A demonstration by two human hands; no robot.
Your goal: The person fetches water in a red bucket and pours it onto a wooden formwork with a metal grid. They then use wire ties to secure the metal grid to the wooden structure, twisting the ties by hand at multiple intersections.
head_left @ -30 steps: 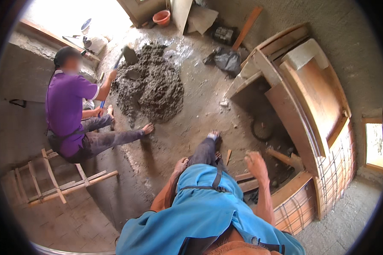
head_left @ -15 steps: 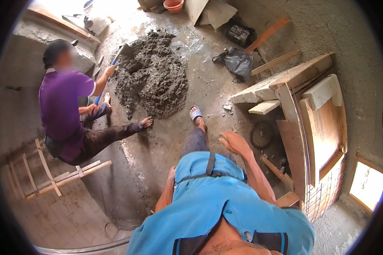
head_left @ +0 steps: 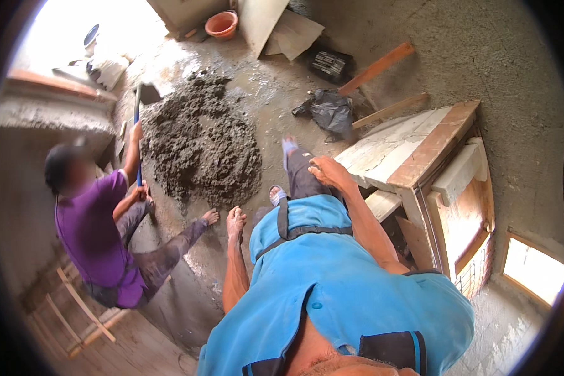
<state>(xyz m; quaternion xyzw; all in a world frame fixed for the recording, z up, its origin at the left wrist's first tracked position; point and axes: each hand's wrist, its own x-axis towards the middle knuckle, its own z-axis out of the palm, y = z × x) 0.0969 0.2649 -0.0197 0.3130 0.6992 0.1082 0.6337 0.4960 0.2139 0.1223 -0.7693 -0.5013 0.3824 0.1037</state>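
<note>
My left hand (head_left: 235, 222) hangs beside my waist with its fingers curled in, and nothing shows in it. In front of my right thigh, my right hand (head_left: 332, 173) is loosely bent with nothing in it. Neither hand touches a tool. Ahead on the floor lies a wide heap of wet grey mortar (head_left: 203, 141). To its left, a person in a purple shirt (head_left: 94, 232) grips the blue handle (head_left: 137, 147) of a hoe with both hands. The dark hoe blade (head_left: 149, 94) is raised at the heap's far left edge.
A wooden box-like frame (head_left: 435, 144) stands close on my right. Beyond it lie a black plastic bag (head_left: 332, 113), an orange plank (head_left: 377, 67) and a dark sack (head_left: 331, 66). An orange bucket (head_left: 222, 25) is at the back. A bamboo ladder (head_left: 78, 307) is at lower left.
I have stepped forward and both my feet now show. My left hand has swung up into view from beside my body. The other person has moved the hoe from the mortar to its far left edge.
</note>
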